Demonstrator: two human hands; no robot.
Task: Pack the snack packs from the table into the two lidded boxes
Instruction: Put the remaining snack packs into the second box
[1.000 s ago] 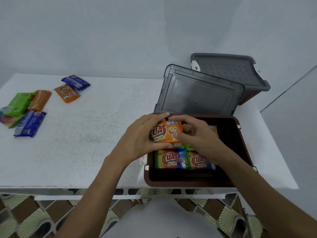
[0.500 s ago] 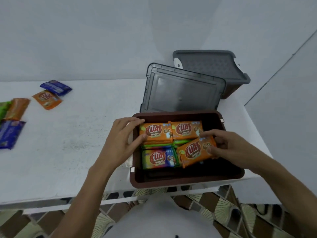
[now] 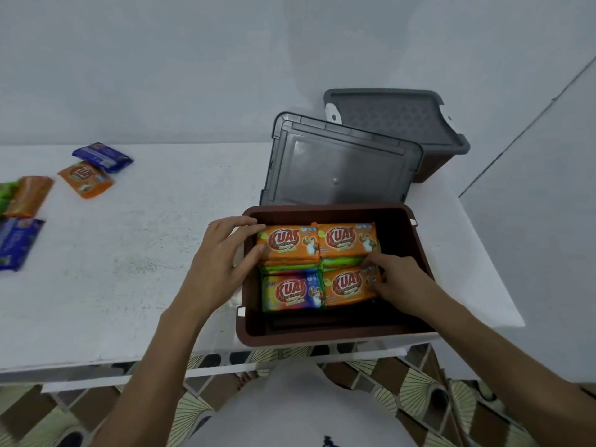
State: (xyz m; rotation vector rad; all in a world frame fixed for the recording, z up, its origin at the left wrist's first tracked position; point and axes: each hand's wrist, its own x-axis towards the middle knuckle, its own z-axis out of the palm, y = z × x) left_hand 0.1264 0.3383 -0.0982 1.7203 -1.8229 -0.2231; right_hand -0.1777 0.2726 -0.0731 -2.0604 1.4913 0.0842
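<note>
The open brown box (image 3: 335,330) sits at the table's front edge with several snack packs inside. Two orange packs lie at the back, one on the left (image 3: 290,243) and one on the right (image 3: 346,238). A rainbow-coloured pack (image 3: 292,291) lies front left, with green packs showing beneath the top layer. My left hand (image 3: 222,256) reaches over the left rim and holds the back left orange pack's end between fingers and thumb. My right hand (image 3: 396,279) pinches the right end of the front right orange pack (image 3: 345,285), which lies flat in the box.
The box's grey lid (image 3: 342,169) leans just behind it. Further back right stands the second box (image 3: 393,121), its lid shut. Loose packs lie at the table's left: blue (image 3: 103,156), orange (image 3: 85,179), another orange (image 3: 30,195), green (image 3: 6,191), blue (image 3: 17,243).
My right hand has lowered the tilted orange pack flat into the box's front right spot. My left hand stays on the back left orange pack.
</note>
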